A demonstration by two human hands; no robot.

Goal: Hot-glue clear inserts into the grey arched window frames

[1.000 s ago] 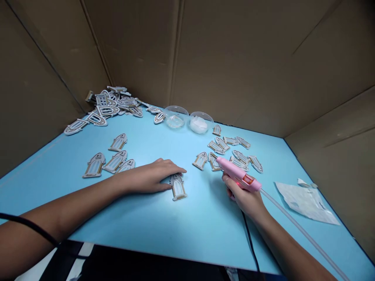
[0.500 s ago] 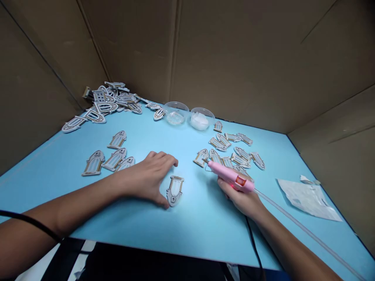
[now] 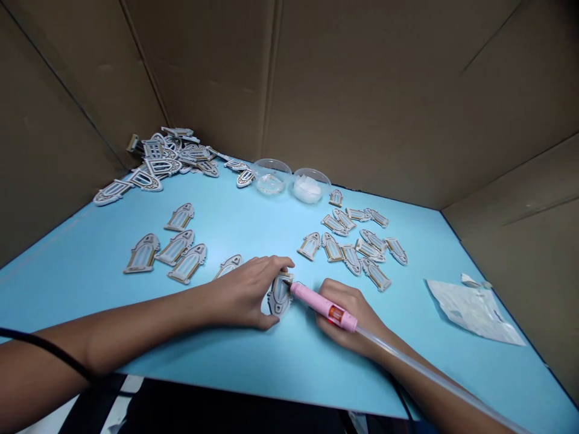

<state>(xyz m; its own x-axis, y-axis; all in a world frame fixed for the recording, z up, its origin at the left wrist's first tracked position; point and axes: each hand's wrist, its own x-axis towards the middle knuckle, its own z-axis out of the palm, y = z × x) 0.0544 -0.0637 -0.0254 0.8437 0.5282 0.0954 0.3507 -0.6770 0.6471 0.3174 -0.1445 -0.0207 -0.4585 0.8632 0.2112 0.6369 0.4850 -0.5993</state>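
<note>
My left hand (image 3: 253,289) grips a small white and gold arched window piece (image 3: 279,296) between thumb and fingers, low over the blue table (image 3: 253,355). The piece's rounded end points toward me. In my right hand (image 3: 346,307) is a pink glue gun (image 3: 323,305) with a clear stick out of its back. Its tip touches or nearly touches the upper right part of the piece. Another arched piece (image 3: 230,265) lies partly hidden behind my left hand, and several more (image 3: 187,263) lie further left.
A heap of arched pieces (image 3: 169,158) is at the back left. Two clear bowls (image 3: 271,177), one with white material (image 3: 308,188), stand at the back. More pieces (image 3: 351,259) lie right of centre. A plastic packet (image 3: 474,310) lies far right. Cardboard walls (image 3: 362,90) surround the table.
My left hand has moved right and closed on the window piece. My right hand has brought the glue gun left and down to it, uncovering pieces on the right.
</note>
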